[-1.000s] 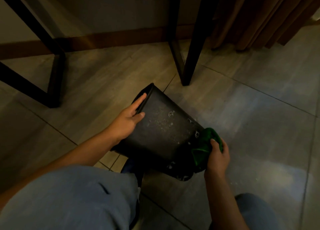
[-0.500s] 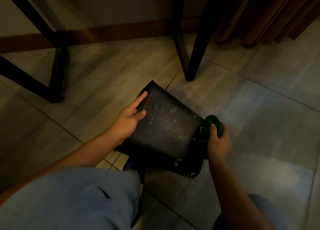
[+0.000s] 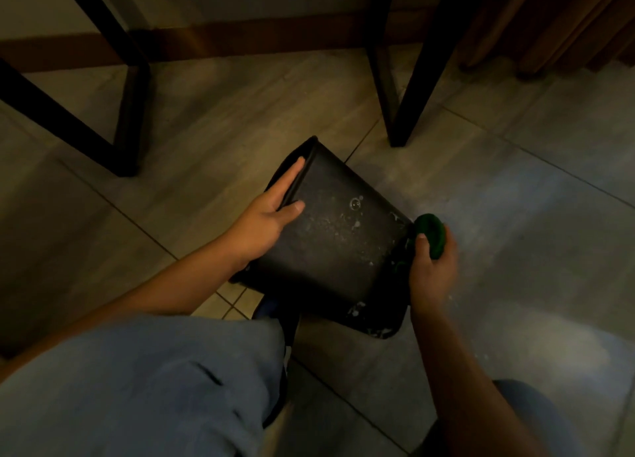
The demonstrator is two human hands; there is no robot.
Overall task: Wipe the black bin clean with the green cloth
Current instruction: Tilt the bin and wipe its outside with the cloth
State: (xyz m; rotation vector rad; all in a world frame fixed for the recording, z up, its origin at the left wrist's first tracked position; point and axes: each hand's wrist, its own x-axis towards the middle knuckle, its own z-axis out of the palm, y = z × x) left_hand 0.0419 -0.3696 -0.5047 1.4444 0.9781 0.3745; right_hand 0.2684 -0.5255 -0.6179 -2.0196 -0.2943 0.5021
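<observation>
The floor of large grey matte tiles with thin grout lines carries everything here; the black bin serves as the landmark. It lies tipped on its side on the tiles, its base end lifted toward the far side, its open rim toward the person's knees.

Over the last second the green cloth has travelled up the bin's right-hand edge, from low near the rim to the upper right corner of the lit face. That reads as one wiping stroke along that side wall nearly finished. The broad face itself is not yet clean, I judge: pale specks, a bubble or two and suds-like flecks sit on it, thickest toward the rim.

The bin is a smooth, hard-looking tapered box with rounded corners and a dull sheen. Beyond it stand dark, straight square-section furniture legs, with a brown skirting board and a folded brown curtain farther back.

The left hand steadies the bin at its upper left edge, fingers laid straight along the base and the thumb flat on the face, a released, bracing grip. The right hand, just right of the bin, has its grip clenched around the cloth, a soft bunched wad pressed to the bin's corner.
</observation>
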